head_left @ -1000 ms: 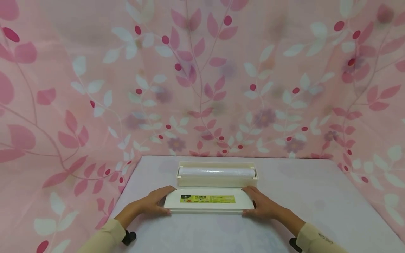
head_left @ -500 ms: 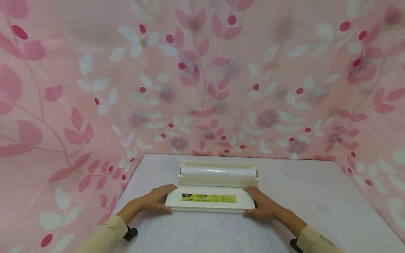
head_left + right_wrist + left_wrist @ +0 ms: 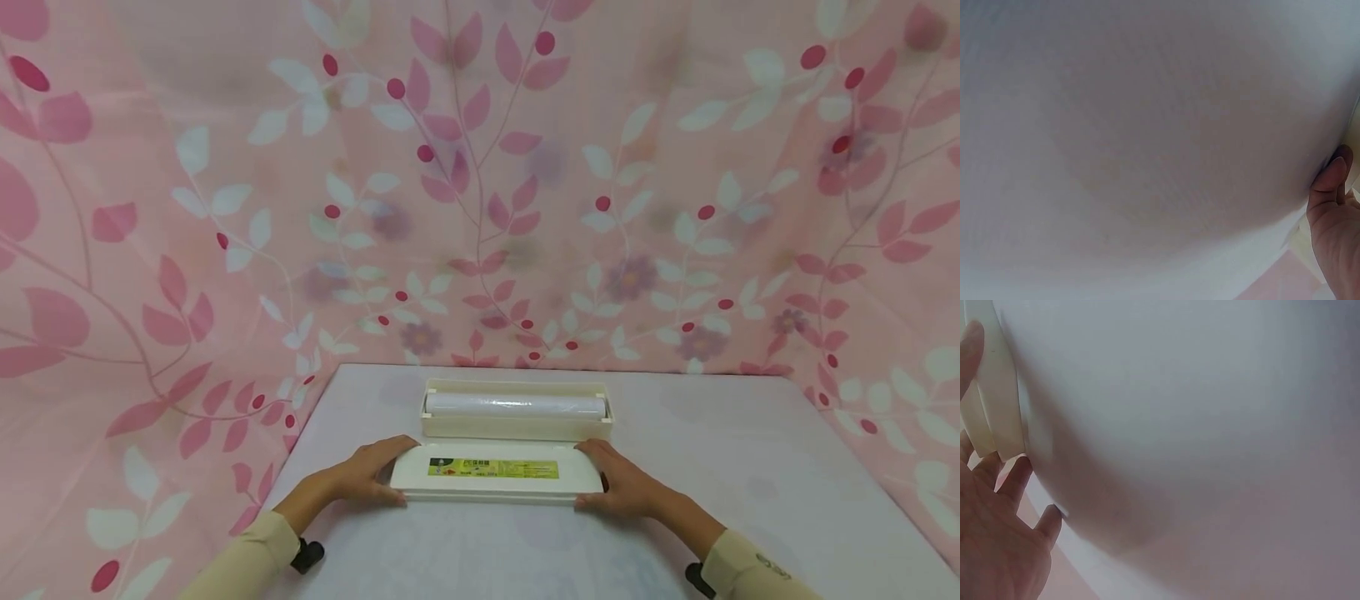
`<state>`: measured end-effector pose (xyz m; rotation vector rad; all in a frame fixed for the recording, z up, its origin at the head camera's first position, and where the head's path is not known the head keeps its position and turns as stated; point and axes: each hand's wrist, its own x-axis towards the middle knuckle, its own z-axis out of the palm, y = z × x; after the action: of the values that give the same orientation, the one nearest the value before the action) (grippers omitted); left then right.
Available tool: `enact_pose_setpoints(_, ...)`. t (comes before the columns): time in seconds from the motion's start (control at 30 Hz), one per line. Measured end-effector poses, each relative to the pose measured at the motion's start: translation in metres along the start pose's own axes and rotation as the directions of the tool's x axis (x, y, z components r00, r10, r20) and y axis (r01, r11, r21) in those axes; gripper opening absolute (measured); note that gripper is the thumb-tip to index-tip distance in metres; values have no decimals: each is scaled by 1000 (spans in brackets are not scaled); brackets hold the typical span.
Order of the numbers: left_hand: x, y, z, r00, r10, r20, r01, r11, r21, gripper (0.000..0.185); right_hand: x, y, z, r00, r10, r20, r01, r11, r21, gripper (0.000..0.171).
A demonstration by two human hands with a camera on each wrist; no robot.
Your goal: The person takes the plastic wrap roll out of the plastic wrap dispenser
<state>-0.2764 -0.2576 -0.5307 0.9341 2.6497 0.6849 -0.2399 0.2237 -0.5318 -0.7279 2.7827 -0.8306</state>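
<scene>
Lid (image 3: 495, 481) of the wrap box (image 3: 516, 425) lies flat, open toward the person, near front-centre of table (image 3: 750, 467). Film roll (image 3: 514, 405) sits in the box tray behind it. L hand (image 3: 365, 481) grips lid's left end, R hand (image 3: 622, 487) its right end; fingers together, curled round the edges, thumbs at near edge. Floral curtain (image 3: 480, 183) behind.

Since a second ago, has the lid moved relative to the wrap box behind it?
No. The lid lies flat against the front of the wrap box as before, with the left hand and right hand at its ends.
</scene>
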Motion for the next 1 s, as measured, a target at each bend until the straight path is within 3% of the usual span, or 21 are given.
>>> enact_pose_setpoints(0.27, -2, -1, 1, 999, 29, -16, -29, 999, 14, 85, 0, -1, 0, 999, -34, -2, 34, 999, -7, 89)
enact_pose_setpoints(0.63, 0, 2, -4, 1000, 13, -2, -13, 1000, 4, 88, 1, 0, -2, 1000, 8, -2, -8, 1000, 13, 88)
enact_pose_setpoints(0.87, -2, 0, -2, 1000, -3, 4, 3, 1000, -1, 88, 0, 2, 2, 999, -32, -13, 32, 999, 10, 87)
enact_pose_setpoints(1.0, -1, -1, -2, 1000, -12, 15, 12, 1000, -3, 89, -1, 1, 1, 1000, -14, -4, 14, 1000, 19, 88)
